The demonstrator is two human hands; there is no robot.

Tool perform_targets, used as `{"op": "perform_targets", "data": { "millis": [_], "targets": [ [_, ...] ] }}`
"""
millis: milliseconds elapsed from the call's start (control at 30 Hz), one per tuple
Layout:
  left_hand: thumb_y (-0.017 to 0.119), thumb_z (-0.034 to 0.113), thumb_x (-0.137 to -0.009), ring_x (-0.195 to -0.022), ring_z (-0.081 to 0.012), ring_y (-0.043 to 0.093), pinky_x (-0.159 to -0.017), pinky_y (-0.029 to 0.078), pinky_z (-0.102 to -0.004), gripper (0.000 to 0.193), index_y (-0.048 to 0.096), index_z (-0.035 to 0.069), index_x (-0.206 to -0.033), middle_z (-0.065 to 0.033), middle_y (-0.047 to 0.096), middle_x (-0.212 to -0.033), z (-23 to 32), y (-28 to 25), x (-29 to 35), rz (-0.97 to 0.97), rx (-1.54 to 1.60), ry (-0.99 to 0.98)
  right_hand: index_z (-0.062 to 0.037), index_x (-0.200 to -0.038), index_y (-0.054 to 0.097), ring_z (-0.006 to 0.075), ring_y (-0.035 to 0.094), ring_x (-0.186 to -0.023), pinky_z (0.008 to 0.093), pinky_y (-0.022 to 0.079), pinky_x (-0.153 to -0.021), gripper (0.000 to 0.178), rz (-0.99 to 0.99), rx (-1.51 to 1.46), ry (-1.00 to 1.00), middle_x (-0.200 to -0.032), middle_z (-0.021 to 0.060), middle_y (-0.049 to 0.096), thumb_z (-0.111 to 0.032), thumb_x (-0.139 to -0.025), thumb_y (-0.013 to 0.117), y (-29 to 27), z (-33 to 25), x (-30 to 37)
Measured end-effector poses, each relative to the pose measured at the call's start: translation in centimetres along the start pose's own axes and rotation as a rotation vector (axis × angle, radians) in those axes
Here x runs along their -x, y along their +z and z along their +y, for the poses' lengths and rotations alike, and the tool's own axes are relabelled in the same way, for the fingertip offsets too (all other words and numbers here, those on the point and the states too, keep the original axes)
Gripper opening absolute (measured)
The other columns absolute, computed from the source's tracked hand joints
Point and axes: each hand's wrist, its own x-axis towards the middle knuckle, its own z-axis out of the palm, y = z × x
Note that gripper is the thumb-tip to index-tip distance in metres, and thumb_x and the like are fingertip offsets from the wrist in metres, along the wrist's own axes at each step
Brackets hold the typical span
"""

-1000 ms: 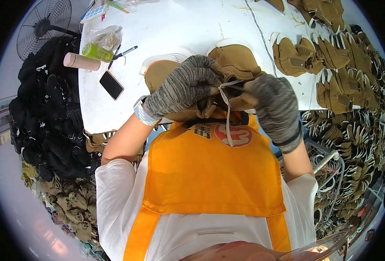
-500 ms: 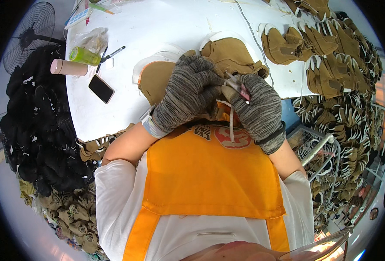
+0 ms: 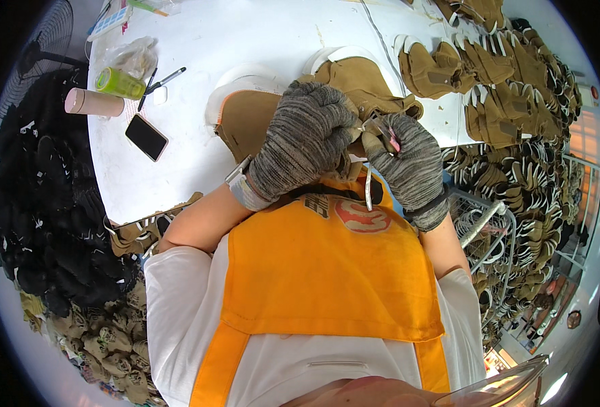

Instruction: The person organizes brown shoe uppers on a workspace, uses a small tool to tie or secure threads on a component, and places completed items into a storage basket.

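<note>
Left hand [image 3: 301,141] pinching pale lace [image 3: 368,190] | right hand [image 3: 414,163] curled round pink thing [image 3: 394,141], mostly hidden | my left glove half-covers brown shoe [image 3: 244,122] | green bottle [image 3: 120,83], contents unclear

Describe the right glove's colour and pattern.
The glove on the right hand is mostly streaked dark and light grey; the head view shows it best.

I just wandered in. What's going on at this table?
A person in gray knit gloves and an orange apron is handling a brown shoe upper at the near table edge. The left hand is closed, its fingertips close to those of the right hand, which holds a small pink item, too small to identify. A pale strip hangs below the hands. More brown shoe pieces stand in rows on the right.
</note>
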Motion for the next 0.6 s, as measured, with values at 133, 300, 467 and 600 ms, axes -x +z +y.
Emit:
{"op": "perform_targets", "data": {
  "millis": [133, 300, 467, 600],
  "targets": [
    [0.067, 0.012, -0.074, -0.099, -0.0334, 0.055, -0.094, 0.040, -0.0448, 0.021, 0.065, 0.004, -0.094, -0.0128, 0.061, -0.097, -0.2, -0.3, -0.5, -0.043, -0.009, -0.038, -0.0005, -0.097, 0.063, 0.0324, 0.063, -0.076, 0.0366, 0.051, -0.069, 0.030, 0.029, -0.022, -0.105, -0.083, 0.0160, 0.063, -0.021, -0.076, 0.072, 0.6, 1.4, -0.6],
    [0.067, 0.013, -0.076, -0.100, -0.0338, 0.055, -0.094, 0.041, -0.0438, 0.022, 0.066, 0.003, -0.095, -0.0137, 0.061, -0.099, -1.0, -0.7, -0.9, -0.071, 0.084, 0.057, -0.0006, -0.096, 0.062, 0.0328, 0.062, -0.075, 0.0368, 0.051, -0.068, 0.031, 0.003, -0.058, -0.061, -0.083, 0.0157, 0.063, -0.022, -0.075, 0.073, 0.4, 1.5, -1.2],
    [0.067, 0.014, -0.077, -0.100, -0.0340, 0.055, -0.092, 0.042, -0.0449, 0.021, 0.066, 0.001, -0.094, -0.0131, 0.061, -0.101, -1.2, -1.3, -1.6, -0.135, 0.056, 0.067, -0.0001, -0.095, 0.062, 0.0323, 0.062, -0.075, 0.0371, 0.051, -0.068, 0.033, 0.016, -0.049, -0.066, -0.082, 0.0155, 0.062, -0.022, -0.075, 0.074, 0.2, 1.4, -1.6],
    [0.067, 0.012, -0.078, -0.099, -0.0339, 0.055, -0.090, 0.044, -0.0450, 0.021, 0.066, 0.001, -0.094, -0.0128, 0.062, -0.099, -1.6, -1.5, -2.0, -0.172, 0.053, 0.109, -0.0006, -0.098, 0.062, 0.0312, 0.062, -0.077, 0.0367, 0.051, -0.070, 0.036, -0.001, 0.005, -0.120, -0.082, 0.0144, 0.062, -0.023, -0.073, 0.075, 0.3, 2.1, -1.9]
  ]
}}
